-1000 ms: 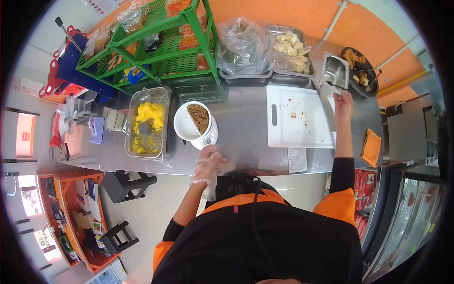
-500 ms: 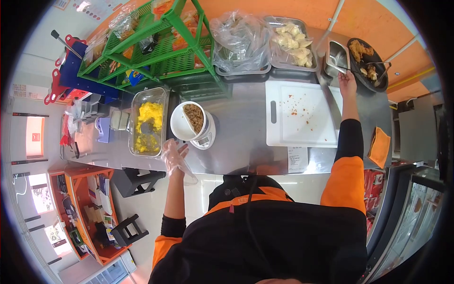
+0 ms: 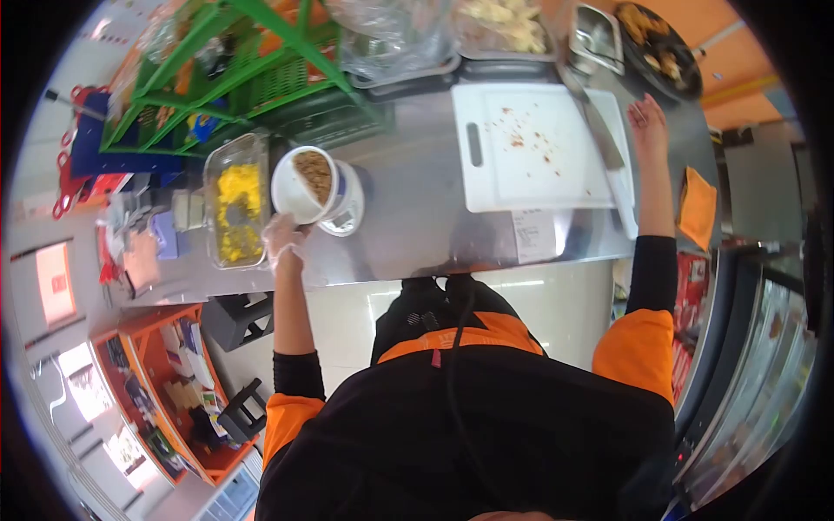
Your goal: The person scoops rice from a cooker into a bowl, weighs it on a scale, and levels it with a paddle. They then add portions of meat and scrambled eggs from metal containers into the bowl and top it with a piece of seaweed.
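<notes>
Head: left hand (image 3: 283,245), bowl (image 3: 292,198); slip (image 3: 532,233) unreadable

Quick count: two hands in shot, the left hand (image 3: 282,239) gloved, the right hand (image 3: 650,117) bare. Right by the left hand there's one white tub (image 3: 295,187), one scale (image 3: 343,217) and one clear tray (image 3: 234,200) of yellow food. Next to the right hand: one cutting board (image 3: 530,148), one knife (image 3: 604,139), one orange cloth (image 3: 698,207). Between the hands, one paper slip (image 3: 528,236). Past both hands: one green rack (image 3: 234,69), two big metal trays (image 3: 391,43) (image 3: 499,16), one small steel pan (image 3: 595,35), one dark pan (image 3: 656,43). Behind the left hand, two black stools (image 3: 236,319) (image 3: 245,415).
</notes>
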Available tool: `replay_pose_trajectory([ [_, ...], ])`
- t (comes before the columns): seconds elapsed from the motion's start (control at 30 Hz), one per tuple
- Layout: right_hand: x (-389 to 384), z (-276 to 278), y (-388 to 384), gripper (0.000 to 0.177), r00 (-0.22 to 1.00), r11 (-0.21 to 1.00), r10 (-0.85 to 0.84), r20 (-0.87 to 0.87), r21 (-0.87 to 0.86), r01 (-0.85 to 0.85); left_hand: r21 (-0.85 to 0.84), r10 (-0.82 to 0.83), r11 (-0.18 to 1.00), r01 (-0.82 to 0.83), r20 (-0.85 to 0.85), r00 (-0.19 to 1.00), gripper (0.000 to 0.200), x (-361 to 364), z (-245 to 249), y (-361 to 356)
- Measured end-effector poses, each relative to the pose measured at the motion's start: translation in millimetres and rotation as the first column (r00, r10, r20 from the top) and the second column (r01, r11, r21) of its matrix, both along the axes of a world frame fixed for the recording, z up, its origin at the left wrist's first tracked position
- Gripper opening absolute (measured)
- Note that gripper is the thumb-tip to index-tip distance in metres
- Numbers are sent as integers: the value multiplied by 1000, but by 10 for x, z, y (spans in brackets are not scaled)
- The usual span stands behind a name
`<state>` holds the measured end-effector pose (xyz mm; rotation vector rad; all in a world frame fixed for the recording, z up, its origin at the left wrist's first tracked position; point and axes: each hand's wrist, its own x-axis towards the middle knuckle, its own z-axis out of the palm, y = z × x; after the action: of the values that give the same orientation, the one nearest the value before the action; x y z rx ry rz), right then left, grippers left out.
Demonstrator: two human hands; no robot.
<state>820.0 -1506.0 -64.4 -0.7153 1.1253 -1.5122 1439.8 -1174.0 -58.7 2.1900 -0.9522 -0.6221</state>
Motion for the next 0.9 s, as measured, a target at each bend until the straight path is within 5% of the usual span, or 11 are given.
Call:
replay_pose_trajectory([
  [0.03,55,151,245,34,1000,1000,0,-23,0,0,-170,119,965,-201,-398,910,23,-30,39,-29],
  [0.17,231,394,1073,30,991,999,-39,-132,-1,40,-188,13,981,-41,-152,988,19,-179,225,-49],
  [0.23,265,328,1404,27,975,996,-86,-207,-28,82,-195,81,971,-137,-272,959,20,-467,360,-108],
  [0.33,400,245,1848,24,952,989,-145,-270,-7,149,-18,110,993,-114,-159,981,19,-897,478,-308],
  [0.43,524,95,2161,21,950,987,-153,-271,5,161,-43,-234,968,249,214,948,19,-911,-49,-380],
  [0.57,749,93,2331,19,942,992,-123,-313,-34,118,263,-489,854,449,698,523,21,-1187,-245,-548],
  [0.63,881,85,2319,19,947,995,-93,-309,-72,74,443,-563,823,355,714,416,24,-1293,-333,-596],
  [0.7,1074,151,2272,18,944,993,-100,-314,-94,73,441,-582,805,398,719,381,27,-1384,-227,-557],
  [0.77,1274,227,2253,17,933,997,-19,-358,-74,-8,596,-683,674,437,275,677,40,-1490,335,-735],
  [0.87,1778,372,2285,17,906,989,52,-421,-104,-106,338,-581,813,474,432,689,32,-1272,371,-408],
  [0.9,1975,415,2327,15,903,980,90,-420,-126,-156,112,-331,942,316,162,930,29,-1195,420,-312],
])
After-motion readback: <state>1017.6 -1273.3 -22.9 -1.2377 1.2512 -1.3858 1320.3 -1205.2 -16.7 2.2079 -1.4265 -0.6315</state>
